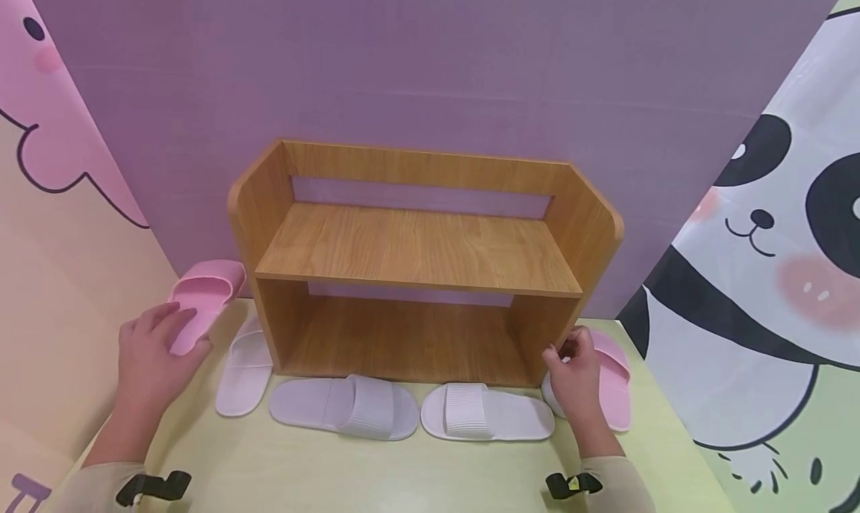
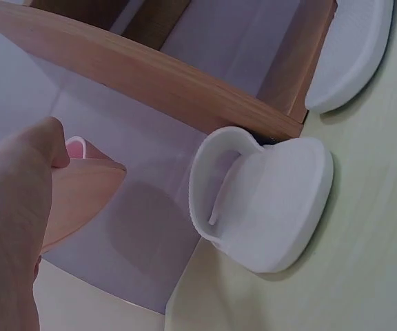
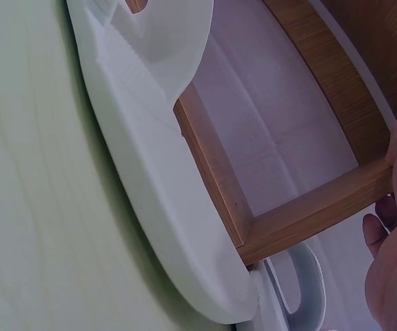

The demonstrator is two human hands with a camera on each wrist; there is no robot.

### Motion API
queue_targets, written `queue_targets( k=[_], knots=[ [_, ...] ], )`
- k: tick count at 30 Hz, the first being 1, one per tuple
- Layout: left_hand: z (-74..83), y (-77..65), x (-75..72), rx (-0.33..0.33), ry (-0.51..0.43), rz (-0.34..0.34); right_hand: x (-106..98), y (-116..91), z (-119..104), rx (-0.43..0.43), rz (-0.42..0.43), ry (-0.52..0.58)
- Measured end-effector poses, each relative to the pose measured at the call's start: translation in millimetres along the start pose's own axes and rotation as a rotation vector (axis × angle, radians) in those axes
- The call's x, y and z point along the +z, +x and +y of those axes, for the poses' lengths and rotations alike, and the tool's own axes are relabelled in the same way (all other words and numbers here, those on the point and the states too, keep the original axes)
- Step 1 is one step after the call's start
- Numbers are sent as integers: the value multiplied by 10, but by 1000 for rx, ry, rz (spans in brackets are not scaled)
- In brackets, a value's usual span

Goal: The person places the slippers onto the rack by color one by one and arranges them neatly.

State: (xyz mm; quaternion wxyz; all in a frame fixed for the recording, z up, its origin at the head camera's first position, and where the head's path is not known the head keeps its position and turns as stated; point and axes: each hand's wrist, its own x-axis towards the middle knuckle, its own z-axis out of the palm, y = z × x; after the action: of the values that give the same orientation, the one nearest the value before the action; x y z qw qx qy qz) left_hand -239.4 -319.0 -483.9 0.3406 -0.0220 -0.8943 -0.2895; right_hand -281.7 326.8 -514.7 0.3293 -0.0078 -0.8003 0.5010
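A pink slipper is held by its heel end between the thumb and fingers of my left hand, raised beside the shelf's left side. At the lower right, my right hand pinches the front edge of the side panel of a two-tier wooden shelf; in the right wrist view the thumb lies inside the panel and the fingers outside. A white slipper lies left of the shelf, below the raised one. Another pink slipper lies right of my right hand, which partly covers a white slipper.
Before the shelf lie a pale lavender slipper and a white slipper, both sideways on the pale table. A purple wall stands behind; a panda print is on the right wall.
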Motion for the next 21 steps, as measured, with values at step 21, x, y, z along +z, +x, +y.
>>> queue_targets(
  k=[21],
  knots=[
    [275, 208, -82, 79, -92, 205, -29, -91, -426, -56, 23, 76]
  ],
)
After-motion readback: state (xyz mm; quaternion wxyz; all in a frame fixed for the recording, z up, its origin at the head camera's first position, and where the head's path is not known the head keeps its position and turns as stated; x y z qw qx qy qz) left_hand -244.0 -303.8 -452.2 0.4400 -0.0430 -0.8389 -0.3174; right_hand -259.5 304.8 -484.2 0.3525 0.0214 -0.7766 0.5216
